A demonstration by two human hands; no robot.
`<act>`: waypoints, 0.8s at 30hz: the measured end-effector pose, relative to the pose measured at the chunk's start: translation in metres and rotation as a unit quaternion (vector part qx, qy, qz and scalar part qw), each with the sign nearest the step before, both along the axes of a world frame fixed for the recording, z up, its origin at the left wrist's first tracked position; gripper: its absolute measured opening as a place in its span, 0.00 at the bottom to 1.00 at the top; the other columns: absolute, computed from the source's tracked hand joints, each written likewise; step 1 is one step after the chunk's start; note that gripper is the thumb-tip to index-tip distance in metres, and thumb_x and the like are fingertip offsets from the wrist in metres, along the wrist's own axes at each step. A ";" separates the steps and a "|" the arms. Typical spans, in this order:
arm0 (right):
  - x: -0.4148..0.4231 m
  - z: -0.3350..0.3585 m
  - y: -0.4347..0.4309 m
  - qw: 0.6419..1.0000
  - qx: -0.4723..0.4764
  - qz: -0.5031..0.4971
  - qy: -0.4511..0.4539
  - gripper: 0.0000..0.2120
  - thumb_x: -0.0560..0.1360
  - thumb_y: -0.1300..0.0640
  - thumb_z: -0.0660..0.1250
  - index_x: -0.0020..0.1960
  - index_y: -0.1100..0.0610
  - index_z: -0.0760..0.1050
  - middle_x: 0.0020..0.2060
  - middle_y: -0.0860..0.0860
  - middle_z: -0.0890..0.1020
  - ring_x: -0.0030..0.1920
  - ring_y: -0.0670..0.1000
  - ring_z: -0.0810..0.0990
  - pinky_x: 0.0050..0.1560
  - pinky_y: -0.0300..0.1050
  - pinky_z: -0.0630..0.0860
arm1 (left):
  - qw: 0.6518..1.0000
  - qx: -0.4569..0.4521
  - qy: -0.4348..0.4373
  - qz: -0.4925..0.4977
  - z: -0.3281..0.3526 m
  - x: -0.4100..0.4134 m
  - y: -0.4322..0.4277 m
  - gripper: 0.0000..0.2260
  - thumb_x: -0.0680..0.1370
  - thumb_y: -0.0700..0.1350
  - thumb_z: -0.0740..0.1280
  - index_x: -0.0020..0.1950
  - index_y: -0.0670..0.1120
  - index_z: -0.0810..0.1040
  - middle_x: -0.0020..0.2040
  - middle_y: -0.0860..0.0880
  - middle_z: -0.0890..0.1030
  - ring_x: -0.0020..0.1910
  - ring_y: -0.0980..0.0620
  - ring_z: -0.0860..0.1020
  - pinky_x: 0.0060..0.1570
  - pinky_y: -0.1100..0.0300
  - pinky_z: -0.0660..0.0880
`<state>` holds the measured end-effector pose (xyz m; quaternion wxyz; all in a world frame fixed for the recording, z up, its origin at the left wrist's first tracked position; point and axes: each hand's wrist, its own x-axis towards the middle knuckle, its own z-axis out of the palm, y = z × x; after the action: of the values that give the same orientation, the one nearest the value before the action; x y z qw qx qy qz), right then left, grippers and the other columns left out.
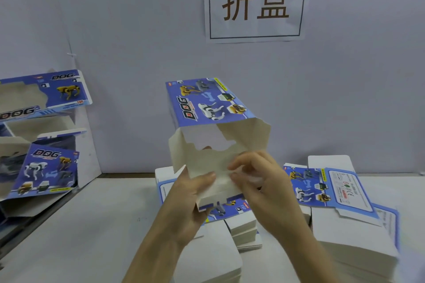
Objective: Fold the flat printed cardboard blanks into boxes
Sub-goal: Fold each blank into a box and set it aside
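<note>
A blue printed cardboard blank (207, 105) with robot-dog pictures is held up in the air at the centre, partly folded, its white inside facing me. My left hand (193, 193) grips its lower left edge, thumb on the white panel. My right hand (259, 177) pinches a white flap at the lower right with curled fingers. Below and to the right lie stacks of flat blanks (345, 209), one printed side up on top.
Folded boxes (46, 167) with window cut-outs are piled at the left against the wall. A paper sign (255, 0) with dark characters hangs on the grey wall. The white table (92, 225) stretches in front at the left.
</note>
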<state>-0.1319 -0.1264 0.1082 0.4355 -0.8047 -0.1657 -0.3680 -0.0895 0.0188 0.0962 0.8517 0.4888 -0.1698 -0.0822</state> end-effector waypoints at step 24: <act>0.005 -0.009 -0.007 0.985 0.116 0.128 -0.011 0.05 0.64 0.56 0.75 0.38 0.50 0.80 0.25 0.49 0.79 0.23 0.46 0.77 0.29 0.35 0.75 | 0.984 0.003 0.138 -0.109 -0.005 0.031 0.065 0.29 0.65 0.62 0.73 0.59 0.44 0.83 0.60 0.39 0.80 0.53 0.37 0.80 0.49 0.38 0.77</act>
<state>-0.1271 -0.1338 0.0997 0.5675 -0.7169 -0.2285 -0.3344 -0.0583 0.0835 0.0916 0.8515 0.4540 -0.1026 -0.2414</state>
